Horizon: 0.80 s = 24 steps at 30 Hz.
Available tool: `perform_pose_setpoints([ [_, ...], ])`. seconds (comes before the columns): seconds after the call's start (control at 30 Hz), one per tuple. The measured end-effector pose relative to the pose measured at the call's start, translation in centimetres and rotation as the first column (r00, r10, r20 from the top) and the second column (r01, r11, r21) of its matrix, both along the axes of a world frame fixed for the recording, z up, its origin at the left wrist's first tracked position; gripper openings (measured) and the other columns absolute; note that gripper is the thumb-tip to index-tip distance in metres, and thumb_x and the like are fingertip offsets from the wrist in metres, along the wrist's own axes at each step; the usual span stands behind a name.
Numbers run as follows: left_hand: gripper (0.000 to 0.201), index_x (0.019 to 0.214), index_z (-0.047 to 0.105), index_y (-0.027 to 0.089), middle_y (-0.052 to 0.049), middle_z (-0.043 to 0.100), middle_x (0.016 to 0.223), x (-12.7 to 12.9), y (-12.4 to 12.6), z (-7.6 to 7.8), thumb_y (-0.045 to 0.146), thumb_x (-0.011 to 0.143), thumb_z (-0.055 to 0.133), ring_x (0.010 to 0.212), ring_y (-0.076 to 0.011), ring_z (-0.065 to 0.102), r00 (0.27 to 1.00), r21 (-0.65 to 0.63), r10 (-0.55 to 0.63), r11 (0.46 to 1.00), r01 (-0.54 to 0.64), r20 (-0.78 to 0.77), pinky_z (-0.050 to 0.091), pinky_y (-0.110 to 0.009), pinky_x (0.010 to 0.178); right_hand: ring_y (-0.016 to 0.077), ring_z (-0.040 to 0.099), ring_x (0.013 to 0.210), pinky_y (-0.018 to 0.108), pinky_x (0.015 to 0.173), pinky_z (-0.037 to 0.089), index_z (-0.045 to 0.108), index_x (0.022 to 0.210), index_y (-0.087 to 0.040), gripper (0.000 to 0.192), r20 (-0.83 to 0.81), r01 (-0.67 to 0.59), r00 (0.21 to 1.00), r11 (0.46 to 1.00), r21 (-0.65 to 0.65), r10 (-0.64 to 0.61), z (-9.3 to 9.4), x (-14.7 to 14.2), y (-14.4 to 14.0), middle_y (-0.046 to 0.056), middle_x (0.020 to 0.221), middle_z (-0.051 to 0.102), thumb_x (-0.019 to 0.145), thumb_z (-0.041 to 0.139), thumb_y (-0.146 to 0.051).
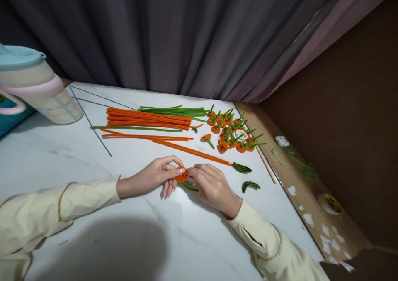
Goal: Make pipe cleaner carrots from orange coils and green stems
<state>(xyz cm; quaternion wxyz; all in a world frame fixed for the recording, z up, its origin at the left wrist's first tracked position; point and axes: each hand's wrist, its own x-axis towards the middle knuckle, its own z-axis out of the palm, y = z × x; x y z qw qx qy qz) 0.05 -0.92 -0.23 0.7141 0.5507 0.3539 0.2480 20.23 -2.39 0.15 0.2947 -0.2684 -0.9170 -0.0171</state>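
My left hand (166, 173) pinches a small orange pipe-cleaner pumpkin (181, 174), round and ribbed, between thumb and forefinger. At its right side, the closed fingers of my right hand (209, 183) meet it, hiding whatever they grip. A green pipe cleaner (189, 187) curves out beneath both hands, low over the white table (130, 227). To the right of my right hand lie a curled green pipe-cleaner piece (249, 185) and a folded green bundle (241, 167), which touches the end of long orange pipe cleaners (194, 151).
Behind my hands lie stacks of orange pipe cleaners (149, 118) and green pipe cleaners (174, 111). Several finished orange pumpkins (222, 147) with green stems cluster at back right, around a white tape roll (239, 135). A tumbler (46, 86) stands at left; a grey curtain (164, 36) hangs behind.
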Motion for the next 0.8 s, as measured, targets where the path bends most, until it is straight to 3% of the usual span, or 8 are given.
perform_pose_setpoints([
  [0.43,0.028,0.09,0.048,0.017,0.003,0.06,0.051,-0.08,0.19,0.3,0.044,0.085,0.055,0.037,-0.0107,0.055,0.999,-0.017,-0.048,0.999,0.047,-0.014,0.046,-0.019,0.036,0.0186,0.059,0.076,0.03,0.061,0.042,0.054,0.093,-0.009,0.018,0.123,-0.047,0.992,0.99,0.131,0.031,-0.18,-0.17,-0.1,0.008,0.075,0.064,0.094,0.036,-0.007],
  [0.8,0.026,0.089,0.051,0.015,0.004,0.058,0.05,-0.09,0.19,0.23,0.039,0.082,0.06,0.038,-0.0103,0.055,0.999,-0.044,-0.028,0.999,0.027,-0.018,0.046,-0.019,0.037,0.02,0.059,0.08,0.03,0.061,0.042,0.053,0.098,-0.006,0.021,0.092,-0.044,0.995,0.992,0.12,0.033,-0.18,-0.13,-0.22,0.011,0.08,0.065,0.093,0.032,-0.006],
])
